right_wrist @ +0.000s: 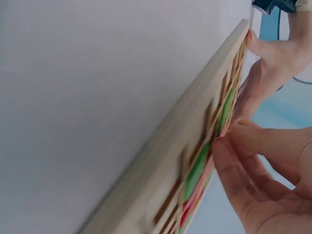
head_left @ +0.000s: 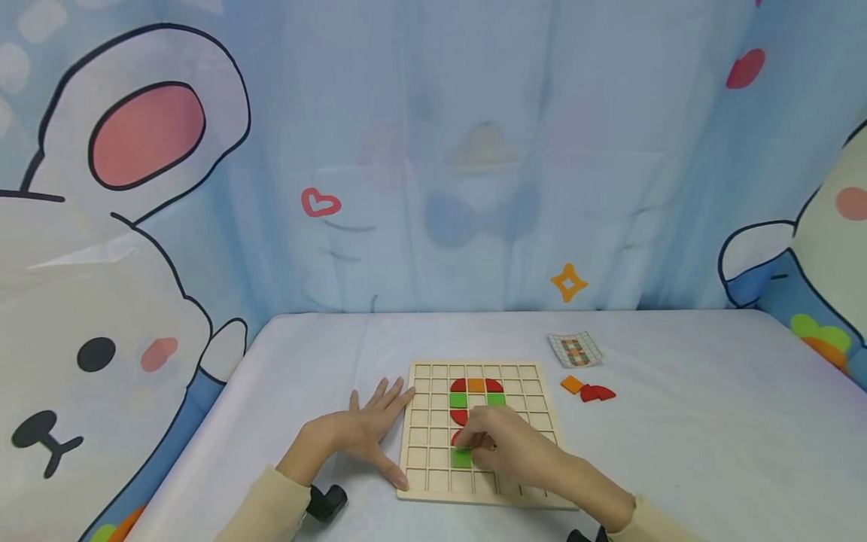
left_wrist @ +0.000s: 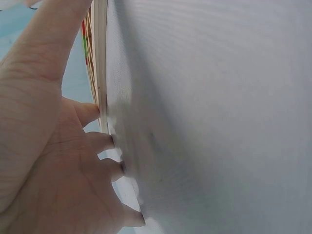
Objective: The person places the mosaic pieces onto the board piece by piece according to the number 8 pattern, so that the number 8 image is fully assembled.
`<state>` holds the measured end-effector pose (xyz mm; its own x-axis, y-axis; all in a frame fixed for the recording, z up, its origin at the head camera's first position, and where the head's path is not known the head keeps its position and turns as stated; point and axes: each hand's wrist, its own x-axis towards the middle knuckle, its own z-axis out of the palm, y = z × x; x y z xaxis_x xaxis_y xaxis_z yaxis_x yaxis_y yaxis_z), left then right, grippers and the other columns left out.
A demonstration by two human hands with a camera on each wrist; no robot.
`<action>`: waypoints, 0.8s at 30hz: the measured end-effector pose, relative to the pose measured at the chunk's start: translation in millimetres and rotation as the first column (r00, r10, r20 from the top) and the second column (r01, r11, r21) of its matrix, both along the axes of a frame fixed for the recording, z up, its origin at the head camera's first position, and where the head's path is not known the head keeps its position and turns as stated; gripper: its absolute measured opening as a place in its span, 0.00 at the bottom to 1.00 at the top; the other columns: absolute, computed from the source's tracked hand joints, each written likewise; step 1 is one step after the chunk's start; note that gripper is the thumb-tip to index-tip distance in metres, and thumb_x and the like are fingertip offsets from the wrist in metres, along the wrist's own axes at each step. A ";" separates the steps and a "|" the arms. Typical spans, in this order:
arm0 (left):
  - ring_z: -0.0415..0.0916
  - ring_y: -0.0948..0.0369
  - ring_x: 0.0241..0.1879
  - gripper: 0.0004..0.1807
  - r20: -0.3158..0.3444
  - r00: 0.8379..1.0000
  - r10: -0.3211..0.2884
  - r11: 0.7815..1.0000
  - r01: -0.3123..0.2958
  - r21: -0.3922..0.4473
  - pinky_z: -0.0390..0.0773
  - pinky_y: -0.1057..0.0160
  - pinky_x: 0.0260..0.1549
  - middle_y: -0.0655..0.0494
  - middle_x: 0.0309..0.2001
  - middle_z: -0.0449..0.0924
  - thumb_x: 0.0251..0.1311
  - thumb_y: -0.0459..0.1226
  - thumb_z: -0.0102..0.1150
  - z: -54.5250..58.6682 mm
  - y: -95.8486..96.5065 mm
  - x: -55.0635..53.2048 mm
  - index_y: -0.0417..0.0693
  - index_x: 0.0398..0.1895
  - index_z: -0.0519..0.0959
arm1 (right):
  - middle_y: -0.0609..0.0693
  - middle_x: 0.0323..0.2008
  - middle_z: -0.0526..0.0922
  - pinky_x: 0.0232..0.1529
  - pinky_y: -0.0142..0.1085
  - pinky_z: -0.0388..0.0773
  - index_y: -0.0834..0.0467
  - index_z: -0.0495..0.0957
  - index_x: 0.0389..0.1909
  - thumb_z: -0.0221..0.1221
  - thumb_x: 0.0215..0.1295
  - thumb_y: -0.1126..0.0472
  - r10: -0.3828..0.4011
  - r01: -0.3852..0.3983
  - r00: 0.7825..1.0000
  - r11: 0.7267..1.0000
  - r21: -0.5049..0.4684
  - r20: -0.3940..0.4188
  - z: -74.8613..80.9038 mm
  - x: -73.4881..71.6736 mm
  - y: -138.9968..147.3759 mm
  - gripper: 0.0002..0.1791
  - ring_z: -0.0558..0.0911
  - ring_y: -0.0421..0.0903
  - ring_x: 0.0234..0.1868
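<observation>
A wooden grid board (head_left: 418, 457) lies flat on the table, with coloured tiles set in its middle cells. My left hand (head_left: 366, 430) is spread at the board's left side, its thumb and fingertips at the edge. Over the middle of the board, my right hand (head_left: 518, 446) has its fingers bent down and brought together. Whether a tile is between those fingertips is hidden. Around it show an orange square (head_left: 476, 385), red rounded pieces (head_left: 458, 417) and green squares (head_left: 461, 458). In the right wrist view, the fingertips touch the board between two green tiles (right_wrist: 197, 173).
Right of the board lie a loose orange square (head_left: 572, 385) and red rounded pieces (head_left: 596, 393). Behind them is a card (head_left: 575, 350) with a printed coloured pattern on a grid. A cartoon-printed curtain (head_left: 474, 150) hangs behind the white table (head_left: 711, 436).
</observation>
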<state>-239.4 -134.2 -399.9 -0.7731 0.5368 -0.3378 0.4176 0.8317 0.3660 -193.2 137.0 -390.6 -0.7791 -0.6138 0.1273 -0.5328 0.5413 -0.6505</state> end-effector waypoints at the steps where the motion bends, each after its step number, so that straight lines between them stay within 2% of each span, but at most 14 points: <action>1: 0.24 0.46 0.84 0.73 0.000 1.000 0.000 1.000 0.000 0.003 0.30 0.27 0.74 0.45 0.86 0.30 0.48 0.58 0.82 -0.4 -0.2 0.0 0.51 0.87 0.39 | 0.44 0.35 0.85 0.35 0.29 0.81 0.60 0.90 0.38 0.69 0.62 0.76 -0.007 0.007 1.000 1.000 -0.012 0.003 0.1 0.3 4.9 0.10 0.79 0.34 0.33; 5: 0.24 0.47 0.84 0.74 0.002 1.000 -0.002 1.000 0.002 0.013 0.30 0.28 0.74 0.46 0.86 0.29 0.47 0.58 0.82 -0.4 -0.7 0.2 0.51 0.87 0.39 | 0.44 0.36 0.86 0.38 0.29 0.83 0.58 0.89 0.38 0.69 0.63 0.74 -0.066 0.066 0.998 0.997 -0.029 -0.018 4.8 -1.4 32.1 0.08 0.80 0.35 0.35; 9: 0.24 0.47 0.84 0.74 0.005 1.000 -0.003 1.000 0.003 0.016 0.30 0.28 0.74 0.46 0.86 0.29 0.48 0.58 0.82 0.7 -0.9 0.7 0.52 0.87 0.39 | 0.48 0.37 0.87 0.38 0.31 0.84 0.59 0.88 0.38 0.69 0.63 0.73 -0.136 0.135 0.988 0.991 -0.012 -0.072 11.0 -7.1 71.2 0.07 0.80 0.35 0.35; 12: 0.24 0.47 0.84 0.74 0.003 1.000 -0.001 1.000 0.001 0.013 0.30 0.28 0.74 0.46 0.86 0.30 0.47 0.58 0.82 1.0 -0.7 0.8 0.52 0.87 0.39 | 0.48 0.37 0.87 0.36 0.32 0.83 0.60 0.88 0.38 0.70 0.61 0.73 -0.204 0.208 0.970 0.978 0.019 -0.129 13.3 -12.3 100.9 0.07 0.81 0.36 0.35; 17: 0.25 0.47 0.84 0.74 0.004 1.000 0.000 1.000 0.000 0.005 0.31 0.28 0.74 0.46 0.86 0.30 0.47 0.58 0.82 1.5 0.1 0.9 0.52 0.87 0.40 | 0.45 0.36 0.86 0.34 0.32 0.80 0.61 0.88 0.37 0.71 0.59 0.73 -0.300 0.316 0.939 0.945 0.080 -0.166 12.1 -21.0 140.0 0.07 0.80 0.37 0.34; 20: 0.25 0.46 0.84 0.74 0.001 1.000 0.001 1.000 -0.001 0.002 0.31 0.28 0.74 0.46 0.86 0.30 0.47 0.58 0.83 1.3 0.3 1.0 0.52 0.87 0.40 | 0.48 0.37 0.86 0.36 0.34 0.83 0.62 0.89 0.38 0.72 0.58 0.74 -0.338 0.357 0.925 0.929 0.097 -0.172 8.1 -26.8 155.6 0.08 0.81 0.42 0.36; 24: 0.25 0.46 0.84 0.74 0.000 1.000 -0.003 1.000 0.003 0.009 0.31 0.28 0.74 0.45 0.86 0.30 0.47 0.58 0.83 0.6 0.4 1.0 0.52 0.87 0.40 | 0.56 0.40 0.86 0.39 0.42 0.87 0.67 0.87 0.42 0.72 0.58 0.74 -0.413 0.431 0.897 0.897 0.102 -0.155 2.7 -34.5 167.3 0.10 0.83 0.51 0.39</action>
